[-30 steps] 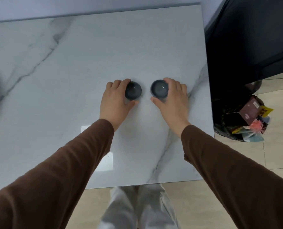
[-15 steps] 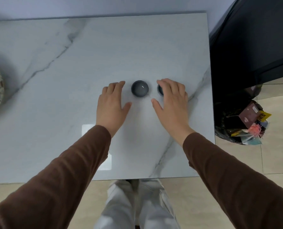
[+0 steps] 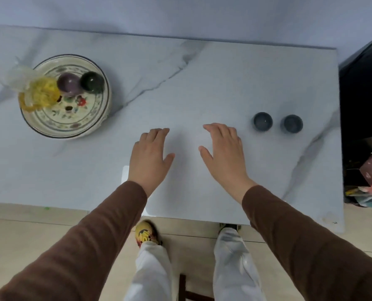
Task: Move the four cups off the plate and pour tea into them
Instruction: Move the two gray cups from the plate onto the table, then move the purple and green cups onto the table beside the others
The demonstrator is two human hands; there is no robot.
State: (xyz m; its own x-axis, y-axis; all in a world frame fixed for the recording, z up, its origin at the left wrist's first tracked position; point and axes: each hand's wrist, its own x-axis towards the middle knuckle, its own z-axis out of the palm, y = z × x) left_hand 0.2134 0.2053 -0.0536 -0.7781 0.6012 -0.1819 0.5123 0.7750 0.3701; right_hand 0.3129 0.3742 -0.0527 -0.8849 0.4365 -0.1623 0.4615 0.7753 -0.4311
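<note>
Two dark grey cups stand side by side on the marble table at the right, one (image 3: 262, 121) nearer my hands and the other (image 3: 293, 124) beyond it. At the far left a painted plate (image 3: 78, 124) carries a purple cup (image 3: 68, 83), a dark green cup (image 3: 92, 81) and a glass teapot (image 3: 39, 92) with yellow tea. My left hand (image 3: 150, 158) and my right hand (image 3: 223, 152) hover over the table's middle, fingers spread, holding nothing. My right hand is a little left of the grey cups.
The marble table (image 3: 202, 83) ends at a front edge just behind my wrists and at a right edge past the grey cups. A dark cabinet (image 3: 363, 88) and a bag of rubbish (image 3: 367, 183) stand to the right of the table.
Both hands have let go of the two grey cups and drawn away to the left. The view has swung left, bringing the plate with the teapot and two cups into sight.
</note>
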